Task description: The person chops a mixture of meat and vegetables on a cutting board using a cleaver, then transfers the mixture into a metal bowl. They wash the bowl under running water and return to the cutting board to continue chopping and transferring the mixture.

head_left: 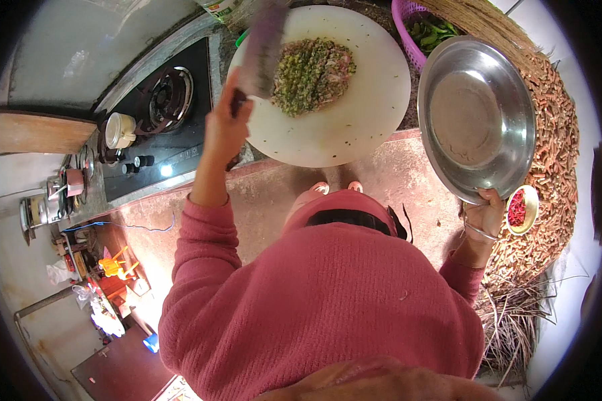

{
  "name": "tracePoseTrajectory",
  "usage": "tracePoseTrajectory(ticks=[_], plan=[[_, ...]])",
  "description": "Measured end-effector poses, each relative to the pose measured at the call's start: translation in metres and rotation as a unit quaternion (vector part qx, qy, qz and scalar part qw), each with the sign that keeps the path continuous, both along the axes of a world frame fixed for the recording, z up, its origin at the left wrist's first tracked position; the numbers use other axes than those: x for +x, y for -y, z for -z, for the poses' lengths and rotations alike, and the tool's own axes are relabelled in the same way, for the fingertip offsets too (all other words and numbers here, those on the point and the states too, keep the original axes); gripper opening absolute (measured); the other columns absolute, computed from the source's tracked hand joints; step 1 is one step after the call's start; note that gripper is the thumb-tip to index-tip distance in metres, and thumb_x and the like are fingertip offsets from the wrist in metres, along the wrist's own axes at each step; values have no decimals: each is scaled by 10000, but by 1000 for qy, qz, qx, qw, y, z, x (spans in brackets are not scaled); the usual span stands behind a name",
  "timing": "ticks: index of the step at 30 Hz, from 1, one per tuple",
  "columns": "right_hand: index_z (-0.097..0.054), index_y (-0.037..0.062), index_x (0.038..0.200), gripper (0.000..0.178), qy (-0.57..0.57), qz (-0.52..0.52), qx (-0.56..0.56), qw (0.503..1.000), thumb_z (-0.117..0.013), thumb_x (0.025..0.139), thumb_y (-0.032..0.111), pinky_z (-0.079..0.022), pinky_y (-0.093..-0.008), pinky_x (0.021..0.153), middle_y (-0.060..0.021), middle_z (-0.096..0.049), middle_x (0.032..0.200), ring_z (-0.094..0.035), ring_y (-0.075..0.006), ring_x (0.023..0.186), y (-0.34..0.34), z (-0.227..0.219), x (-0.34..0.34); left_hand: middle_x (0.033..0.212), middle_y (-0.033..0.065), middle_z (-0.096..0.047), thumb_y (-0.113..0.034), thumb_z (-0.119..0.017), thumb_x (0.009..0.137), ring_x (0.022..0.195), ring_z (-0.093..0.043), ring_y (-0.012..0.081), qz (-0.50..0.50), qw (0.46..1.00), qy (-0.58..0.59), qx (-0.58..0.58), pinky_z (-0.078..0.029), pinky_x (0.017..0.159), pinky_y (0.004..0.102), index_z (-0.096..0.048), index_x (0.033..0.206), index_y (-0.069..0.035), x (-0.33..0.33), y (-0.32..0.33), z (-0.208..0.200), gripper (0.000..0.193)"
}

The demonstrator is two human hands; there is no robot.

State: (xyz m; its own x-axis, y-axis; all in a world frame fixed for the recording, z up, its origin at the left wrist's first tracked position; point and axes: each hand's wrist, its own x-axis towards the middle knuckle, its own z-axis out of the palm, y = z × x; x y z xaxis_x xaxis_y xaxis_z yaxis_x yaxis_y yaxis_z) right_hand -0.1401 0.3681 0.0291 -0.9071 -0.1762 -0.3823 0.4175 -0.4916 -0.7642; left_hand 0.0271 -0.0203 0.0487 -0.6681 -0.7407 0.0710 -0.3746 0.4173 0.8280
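My left hand (pixel 230 123) is closed round the dark handle of a cleaver (pixel 263 50). Its broad blade, smeared by motion, stands over the left part of a round white cutting board (pixel 374 113). A flat mound of minced meat with chopped greens (pixel 314 75) lies on the board, just right of the blade. Small green bits are scattered round it. On the right, my right hand (pixel 486 215) grips the near rim of a wide stainless steel basin (pixel 471 113). The basin is tilted toward me, and its shiny inside holds only what look like faint smears.
A black gas hob (pixel 157 137) with a lidded pot (pixel 120 130) is at the left. Behind the basin sits a purple basket (pixel 408 37) of green leaves. A bowl of red chillies (pixel 522 210) is beside my right hand, against piled brown pieces (pixel 548 154).
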Motion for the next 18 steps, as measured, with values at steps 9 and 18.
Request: tracePoseTrajectory(ticks=[9,18], plan=[[-460,-40,1042,395,37,32,8,999,-440,647,-43,-377,-341,863,-107,-514,1027,-500,-210,936,-23,9,13,591,22,-445,-80,-514,796,392,-428,114,-53,941,-52,330,-348,332,261,-270,1296,-181,11,49,50,566],[-460,-33,1043,406,9,47,31,998,-446,637,-31,-405,-333,823,-96,-526,1002,-513,-211,898,-12,1,28,560,82,-445,-85,-524,775,423,-479,192,143,988,60,24,-427,436,333,-282,1289,-253,-18,6,33,592]])
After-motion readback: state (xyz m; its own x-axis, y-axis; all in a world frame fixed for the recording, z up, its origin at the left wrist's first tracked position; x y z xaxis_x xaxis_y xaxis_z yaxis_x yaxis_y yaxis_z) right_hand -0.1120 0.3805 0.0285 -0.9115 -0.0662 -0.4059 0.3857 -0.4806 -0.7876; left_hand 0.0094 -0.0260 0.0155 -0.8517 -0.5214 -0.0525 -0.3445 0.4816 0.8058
